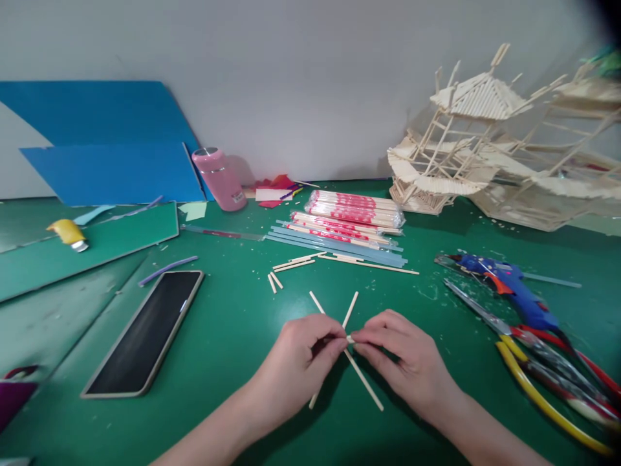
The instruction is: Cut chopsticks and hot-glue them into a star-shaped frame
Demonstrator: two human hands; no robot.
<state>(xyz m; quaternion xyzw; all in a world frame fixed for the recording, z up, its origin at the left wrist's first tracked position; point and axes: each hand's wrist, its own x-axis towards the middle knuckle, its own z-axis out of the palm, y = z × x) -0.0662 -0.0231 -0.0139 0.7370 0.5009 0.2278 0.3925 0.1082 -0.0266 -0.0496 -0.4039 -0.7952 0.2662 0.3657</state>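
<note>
Two thin wooden sticks cross in an X low over the green table, right in front of me. At the crossing, a small pale stick piece shows between my fingertips. My left hand is closed in a pinch at the crossing, with its fingers covering part of the sticks. From the other side, my right hand pinches the small piece with thumb and forefinger. Just beyond lie short cut sticks and a few longer loose ones.
A phone lies left, near a yellow cutter. Wrapped stick bundles, pale-blue glue sticks and a pink flask stand behind. Right are a blue glue gun, yellow-handled pliers and a stick-built pavilion model.
</note>
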